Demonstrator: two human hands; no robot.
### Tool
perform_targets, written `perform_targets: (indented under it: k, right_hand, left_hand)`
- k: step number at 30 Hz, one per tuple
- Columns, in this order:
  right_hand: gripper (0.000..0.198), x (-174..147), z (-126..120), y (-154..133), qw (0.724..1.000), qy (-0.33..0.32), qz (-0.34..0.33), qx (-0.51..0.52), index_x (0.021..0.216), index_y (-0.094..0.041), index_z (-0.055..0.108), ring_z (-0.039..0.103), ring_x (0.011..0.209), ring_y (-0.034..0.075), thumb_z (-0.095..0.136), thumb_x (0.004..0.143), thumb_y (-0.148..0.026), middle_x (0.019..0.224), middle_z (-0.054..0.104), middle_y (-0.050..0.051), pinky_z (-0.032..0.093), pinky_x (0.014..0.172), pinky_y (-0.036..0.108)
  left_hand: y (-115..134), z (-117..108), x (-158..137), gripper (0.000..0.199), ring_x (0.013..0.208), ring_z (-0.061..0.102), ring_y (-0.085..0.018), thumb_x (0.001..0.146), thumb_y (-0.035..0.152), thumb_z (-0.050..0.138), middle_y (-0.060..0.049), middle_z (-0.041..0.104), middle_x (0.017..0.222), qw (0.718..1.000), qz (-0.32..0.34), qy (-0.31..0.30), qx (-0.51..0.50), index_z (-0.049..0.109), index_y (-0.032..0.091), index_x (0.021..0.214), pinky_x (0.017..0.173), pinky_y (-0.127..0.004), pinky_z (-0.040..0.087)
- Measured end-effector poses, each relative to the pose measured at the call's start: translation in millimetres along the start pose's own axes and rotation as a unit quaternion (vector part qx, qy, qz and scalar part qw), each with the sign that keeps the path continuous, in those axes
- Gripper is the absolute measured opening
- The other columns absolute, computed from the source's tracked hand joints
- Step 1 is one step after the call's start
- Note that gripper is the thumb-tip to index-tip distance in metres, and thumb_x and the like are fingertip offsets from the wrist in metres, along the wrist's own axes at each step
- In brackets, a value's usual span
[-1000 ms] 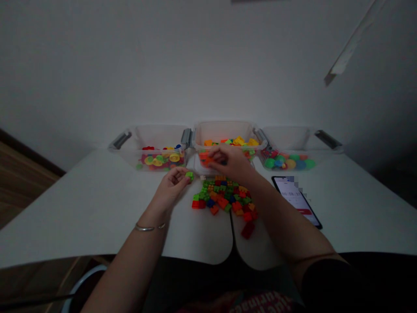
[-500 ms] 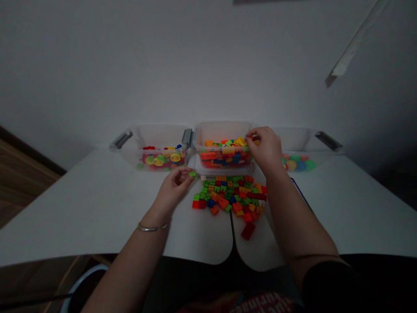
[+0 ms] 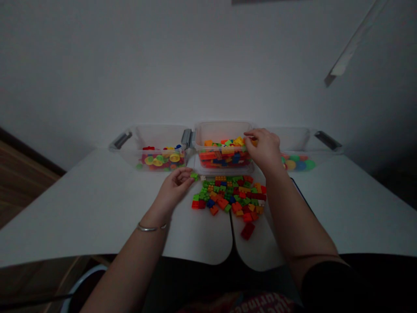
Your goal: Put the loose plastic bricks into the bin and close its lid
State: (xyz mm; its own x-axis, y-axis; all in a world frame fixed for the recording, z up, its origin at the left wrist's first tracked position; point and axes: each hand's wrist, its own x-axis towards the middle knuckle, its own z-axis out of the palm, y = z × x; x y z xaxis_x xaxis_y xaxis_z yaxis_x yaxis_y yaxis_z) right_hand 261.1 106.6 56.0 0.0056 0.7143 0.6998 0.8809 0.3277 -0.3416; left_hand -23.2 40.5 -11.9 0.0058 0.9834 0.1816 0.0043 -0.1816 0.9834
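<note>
My left hand (image 3: 174,187) rests low over the table, its thumb and fingers closed on a small green brick (image 3: 194,176) that pokes out at the fingertips. My right hand (image 3: 264,148) reaches over the right rim of the middle clear box (image 3: 224,126), with bent fingers pinched together. Something yellow-orange shows under those fingers, but whether they grip it is unclear. Bricks of several colours fill the lower part of that box. In front of it spreads a pile of loose toy bricks (image 3: 228,195), mostly green, orange and red.
Left of the middle box stands a clear box (image 3: 156,132) with yellow, red and green toys. Another clear box (image 3: 293,134) with coloured balls is at the right, partly behind my right hand. A red brick (image 3: 248,231) lies nearest me, by the gap between the tabletops.
The green brick at my left fingertips has shifted slightly right and down. My right hand has moved a little left over the middle box.
</note>
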Motion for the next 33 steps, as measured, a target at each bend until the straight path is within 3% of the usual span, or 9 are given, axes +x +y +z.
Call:
perform_targets:
  k: [6,10,13,17,22,27,33]
  right_hand:
    - [0.021,-1,-8,-15,0.989,0.085,-0.059,0.102,0.099,-0.019,0.071,0.065,0.098,0.026,0.056,0.086,-0.023,0.105,0.073,0.010,0.048,0.095,0.046]
    - [0.017,-4,-15,-36,0.974,0.093,-0.127,0.162,0.096,-0.021,0.069,0.066,0.095,0.023,0.055,0.087,-0.020,0.100,0.073,0.008,0.050,0.091,0.041]
    - [0.015,-10,-15,-54,0.968,0.040,-0.174,0.178,0.096,-0.021,0.069,0.066,0.097,0.022,0.057,0.088,-0.019,0.099,0.074,0.007,0.050,0.092,0.040]
    - [0.017,-25,-3,-73,0.945,-0.088,-0.239,0.207,0.103,-0.019,0.069,0.065,0.106,0.023,0.061,0.088,-0.017,0.108,0.074,0.008,0.048,0.096,0.040]
    - [0.020,-42,15,-83,0.922,-0.209,-0.268,0.184,0.108,-0.020,0.069,0.064,0.106,0.023,0.067,0.087,-0.019,0.108,0.073,0.008,0.046,0.094,0.039]
    - [0.022,-46,19,-85,0.917,-0.251,-0.275,0.143,0.106,-0.018,0.071,0.065,0.102,0.023,0.074,0.084,-0.018,0.104,0.074,0.009,0.047,0.090,0.037]
    - [0.020,-47,21,-86,0.914,-0.256,-0.279,0.145,0.103,-0.016,0.072,0.065,0.100,0.023,0.074,0.083,-0.018,0.100,0.073,0.009,0.047,0.090,0.036]
  left_hand:
    - [3,4,-4,0.046,0.073,0.065,-0.014,0.065,0.036,0.085,0.000,0.070,0.079,1.000,-0.027,0.001,-0.016,0.064,0.019,0.102,0.064,-0.024,0.050]
    - [6,5,-4,0.051,0.064,0.061,-0.012,0.065,0.039,0.085,-0.001,0.071,0.078,0.999,-0.046,0.012,-0.012,0.064,0.019,0.107,0.055,-0.021,0.044]
    - [9,5,-4,0.057,0.059,0.059,-0.010,0.065,0.040,0.085,0.000,0.070,0.074,0.998,-0.054,0.018,-0.010,0.062,0.018,0.112,0.052,-0.020,0.040]
    - [12,7,-3,0.058,0.064,0.063,-0.012,0.065,0.040,0.085,0.000,0.072,0.075,0.999,-0.051,0.013,-0.016,0.060,0.017,0.111,0.060,-0.021,0.046]
    - [9,8,0,0.059,0.067,0.067,-0.014,0.063,0.038,0.086,-0.004,0.076,0.083,0.999,-0.044,-0.011,-0.029,0.059,0.017,0.111,0.063,-0.024,0.050]
    - [7,8,1,0.059,0.068,0.068,-0.014,0.063,0.035,0.087,-0.003,0.077,0.082,0.998,-0.046,-0.018,-0.038,0.059,0.017,0.113,0.068,-0.025,0.051]
    - [4,9,0,0.058,0.070,0.070,-0.015,0.065,0.036,0.086,-0.004,0.077,0.084,0.997,-0.051,-0.021,-0.046,0.060,0.017,0.113,0.068,-0.025,0.051]
